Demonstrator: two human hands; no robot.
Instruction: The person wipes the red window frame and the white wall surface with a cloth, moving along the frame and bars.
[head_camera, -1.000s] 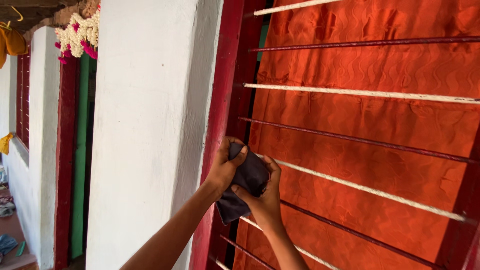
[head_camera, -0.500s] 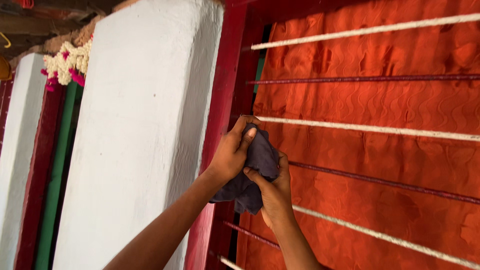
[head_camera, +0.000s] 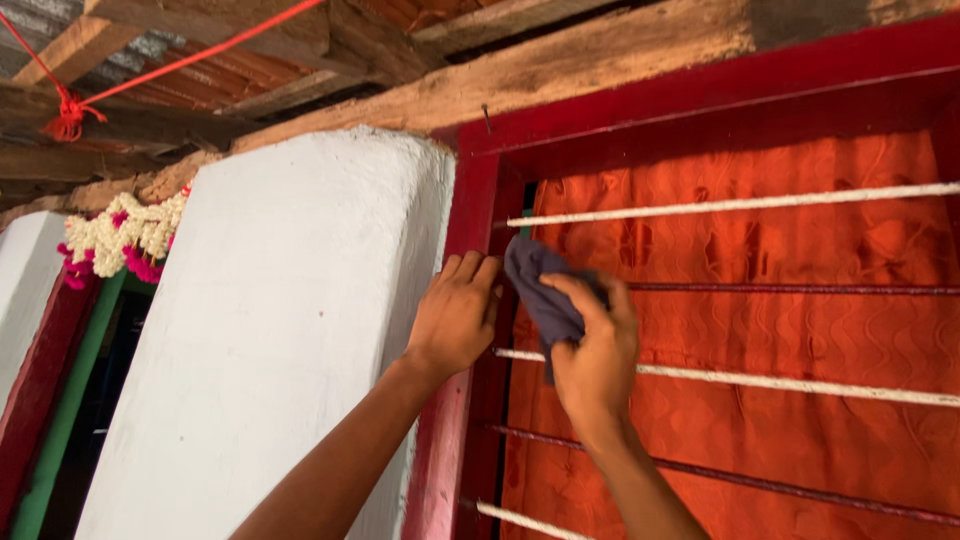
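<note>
A dark grey cloth (head_camera: 540, 290) is bunched against the left end of a dark red window bar (head_camera: 800, 289), just inside the red window frame (head_camera: 470, 230). My right hand (head_camera: 598, 352) grips the cloth from below, fingers curled over it. My left hand (head_camera: 455, 315) rests on the frame's left upright, fingertips touching the cloth's upper edge. An orange patterned curtain (head_camera: 760, 400) hangs behind the horizontal bars, some white (head_camera: 740, 205), some dark red.
A thick white plastered wall pillar (head_camera: 270, 340) stands left of the window. Rough wooden beams (head_camera: 560, 60) run overhead, with a red string (head_camera: 190, 60) tied across. A white and pink flower garland (head_camera: 125, 235) hangs over a green and red doorway at far left.
Both hands and the cloth have moved up the window from a lower bar to a higher one near the top. The view has tilted upward, bringing the ceiling beams into sight.
</note>
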